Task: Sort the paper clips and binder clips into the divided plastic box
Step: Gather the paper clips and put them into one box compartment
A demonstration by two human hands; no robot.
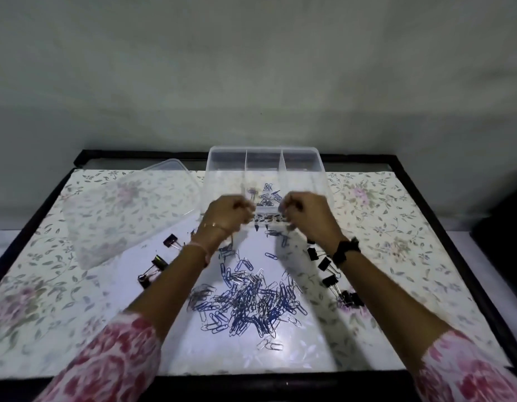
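I log both fists, left hand and right hand, curled but blurred, contents untellable, at the clear three-celled plastic box's 6 o'clock rim, wiry paper clips heaped nearer me, glossy black binder clips flanking.

I see a floral-patterned sheet covering the black-framed surface, a pale wall behind, and a dark object at far right.
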